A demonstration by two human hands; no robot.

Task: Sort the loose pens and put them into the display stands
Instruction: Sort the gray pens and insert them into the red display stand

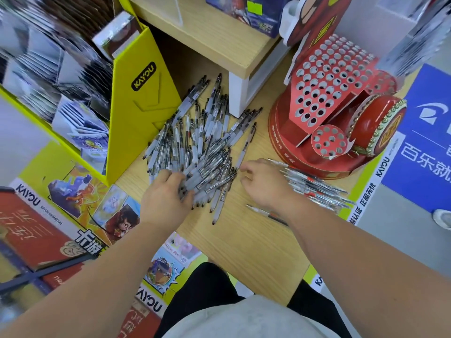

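Observation:
A big heap of clear pens with black tips [202, 132] lies on the wooden table [244, 245]. My left hand [163, 198] rests on the heap's near edge, its fingers curled round a few pens. My right hand [263, 184] hovers just right of the heap with loosely bent fingers and holds nothing. Behind its wrist lies a smaller bunch of pens with red parts [317, 189]. One single pen [258, 211] lies beside my right wrist. The red display stand [334, 76] at the right has many round holes, all without pens, and a small round holder [329, 141] in front.
A yellow Kayou card box [139, 113] stands left of the heap. A raised wooden shelf [219, 37] with a white leg [239, 96] sits behind it. Card displays and printed packs fill the left side. The table's front edge is near my body.

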